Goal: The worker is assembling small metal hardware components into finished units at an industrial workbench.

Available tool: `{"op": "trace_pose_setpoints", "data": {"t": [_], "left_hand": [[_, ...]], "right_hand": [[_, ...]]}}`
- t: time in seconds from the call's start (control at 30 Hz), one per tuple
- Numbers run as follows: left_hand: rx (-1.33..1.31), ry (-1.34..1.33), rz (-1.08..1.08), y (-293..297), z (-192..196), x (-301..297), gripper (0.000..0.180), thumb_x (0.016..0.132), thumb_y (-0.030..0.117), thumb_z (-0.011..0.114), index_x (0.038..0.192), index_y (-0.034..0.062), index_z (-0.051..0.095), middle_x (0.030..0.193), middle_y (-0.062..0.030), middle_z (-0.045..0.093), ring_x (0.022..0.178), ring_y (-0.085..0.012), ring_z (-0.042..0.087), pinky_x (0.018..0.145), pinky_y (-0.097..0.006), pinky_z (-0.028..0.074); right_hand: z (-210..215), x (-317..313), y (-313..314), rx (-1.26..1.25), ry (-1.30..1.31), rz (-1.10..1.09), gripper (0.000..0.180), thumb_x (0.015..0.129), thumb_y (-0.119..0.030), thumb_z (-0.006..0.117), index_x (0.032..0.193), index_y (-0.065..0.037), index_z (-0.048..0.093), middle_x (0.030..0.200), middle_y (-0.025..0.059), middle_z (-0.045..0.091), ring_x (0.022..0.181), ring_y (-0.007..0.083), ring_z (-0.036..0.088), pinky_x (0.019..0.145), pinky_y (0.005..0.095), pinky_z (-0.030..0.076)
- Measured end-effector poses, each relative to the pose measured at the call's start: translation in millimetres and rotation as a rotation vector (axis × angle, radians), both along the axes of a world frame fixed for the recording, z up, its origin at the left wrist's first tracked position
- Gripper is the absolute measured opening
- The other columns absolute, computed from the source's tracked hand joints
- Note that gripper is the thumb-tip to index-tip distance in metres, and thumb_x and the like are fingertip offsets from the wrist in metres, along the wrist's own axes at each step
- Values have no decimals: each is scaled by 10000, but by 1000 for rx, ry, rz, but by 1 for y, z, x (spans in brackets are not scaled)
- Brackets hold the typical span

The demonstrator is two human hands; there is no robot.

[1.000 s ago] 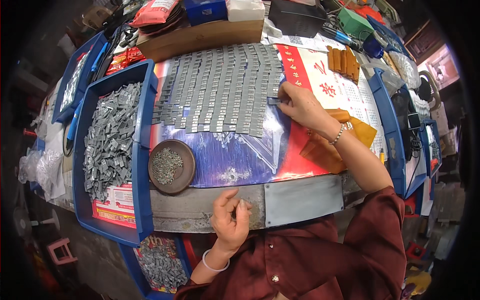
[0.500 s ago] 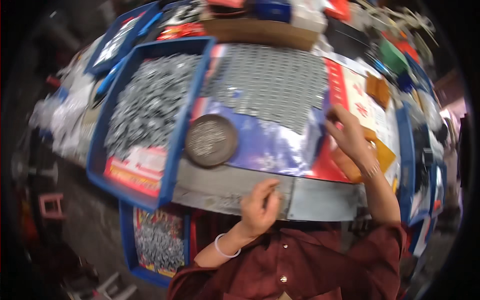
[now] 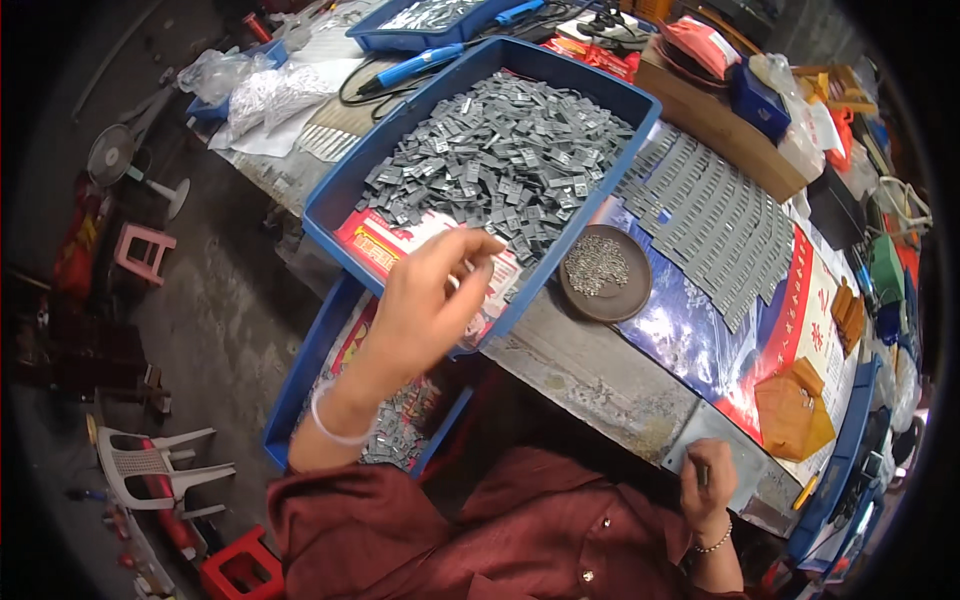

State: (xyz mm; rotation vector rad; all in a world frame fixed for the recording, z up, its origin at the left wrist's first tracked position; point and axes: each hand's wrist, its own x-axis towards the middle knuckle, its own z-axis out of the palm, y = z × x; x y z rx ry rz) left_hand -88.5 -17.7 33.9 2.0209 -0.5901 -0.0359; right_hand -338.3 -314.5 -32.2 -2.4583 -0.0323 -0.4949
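My left hand (image 3: 425, 295) hangs over the near end of a large blue tray (image 3: 562, 236), fingers bent but apart, with nothing visible in them. Beneath it lies a red and white printed sheet (image 3: 372, 243); a heap of small flat grey pieces (image 3: 500, 150) fills the tray's far part. At the table's front edge, my right hand (image 3: 707, 478) is curled closed, and what it may hold is hidden. Between the hands sits a round brown dish (image 3: 640, 295) of tiny metal parts (image 3: 597, 265). Beyond it, similar grey pieces (image 3: 715, 220) lie in neat rows on a printed poster (image 3: 690, 335).
Under the table edge, a second blue tray (image 3: 290, 430) holds more grey pieces. Orange-brown folded pieces (image 3: 795, 410) lie on the right. A cardboard box (image 3: 720, 130) borders the rows at the back. A white chair (image 3: 160, 465) and a red stool (image 3: 240, 570) stand on the floor left.
The view has turned left. My left hand has risen from the table's front edge to over the tray. My right hand has drawn back from beside the rows to the front edge and curled.
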Motion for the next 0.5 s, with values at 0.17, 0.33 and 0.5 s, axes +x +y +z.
{"op": "trace_pose_setpoints", "data": {"t": [0.17, 0.33, 0.5], "left_hand": [[303, -74, -169, 3, -30, 62, 209, 830, 80, 587, 1013, -16, 613, 924, -148, 652, 864, -240, 650, 731, -342, 515], [506, -170, -274, -13, -48, 80, 251, 755, 125, 618, 965, -11, 595, 963, -209, 624, 933, -384, 602, 807, -455, 484], [589, -181, -290, -27, -53, 82, 252, 749, 137, 638, 903, -34, 536, 945, -244, 607, 906, -424, 601, 779, -489, 486]], "right_hand": [[-13, 3, 14, -23, -110, 14, 178, 705, 116, 575, 839, 1, 551, 775, 139, 558, 678, 293, 534, 626, 357, 440], [-21, 4, 17, 2, -126, -31, 180, 702, 118, 570, 841, 6, 547, 780, 141, 559, 678, 286, 533, 621, 355, 436], [-22, 5, 19, -42, -125, -53, 177, 704, 114, 571, 842, 6, 548, 777, 142, 560, 674, 284, 531, 619, 353, 435]]}}
